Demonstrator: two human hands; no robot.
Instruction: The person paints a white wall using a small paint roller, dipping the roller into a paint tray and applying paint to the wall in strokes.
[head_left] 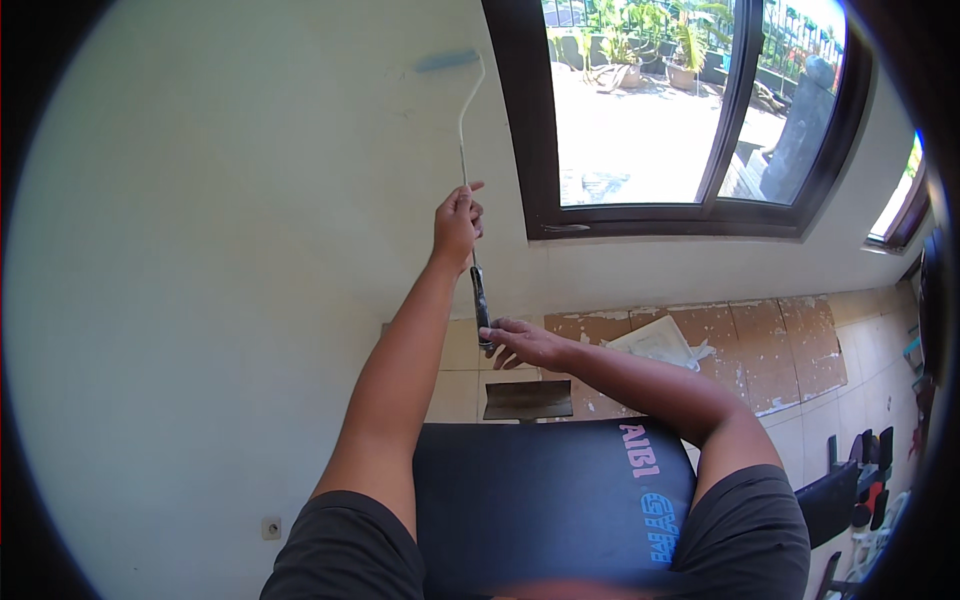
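Note:
A paint roller (pixel 462 140) reaches up in front of the pale wall, with its bluish roller sleeve (pixel 448 62) at the wall's surface left of the window. My left hand (pixel 460 222) is wrapped round its thin metal rod, one finger sticking out. Below it, my right hand (pixel 525 343) pinches the lower end of the dark, paint-specked handle (pixel 480 295) between thumb and fingers, the other fingers curling loosely. Both arms are stretched forward, the left one higher.
A dark-framed window (pixel 710 212) stands right of the roller. Paint-spotted cardboard (pixel 790 350) covers floor tiles along the wall, with a white tray (pixel 655 342) on it. A dark panel with lettering (pixel 540 500) lies beneath my arms. A socket (pixel 271 527) sits low left; gym equipment (pixel 860 490) stands right.

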